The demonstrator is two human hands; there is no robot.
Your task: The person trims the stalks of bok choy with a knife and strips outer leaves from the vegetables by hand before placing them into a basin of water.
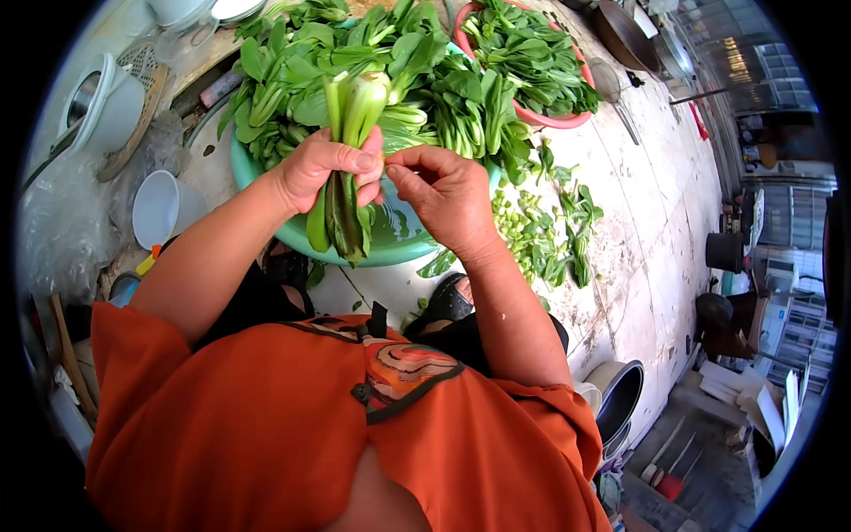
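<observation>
My left hand (324, 168) is wrapped round a head of leafy greens (362, 102), its pale base pointing up and its leaves hanging down. Close beside it, my right hand (443, 195) has thumb and forefinger pinched together near the left fingertips; what is between them, if anything, is too small to make out. Both hands are above a green basin (390, 253), whose far side is heaped with more leafy greens (292, 80).
A red basin (557, 121) of greens stands at the back right. Trimmed leaves and stem pieces (541, 230) lie on the floor right of my right hand. A white bucket (164, 210) is at left, metal pots (616, 395) at lower right.
</observation>
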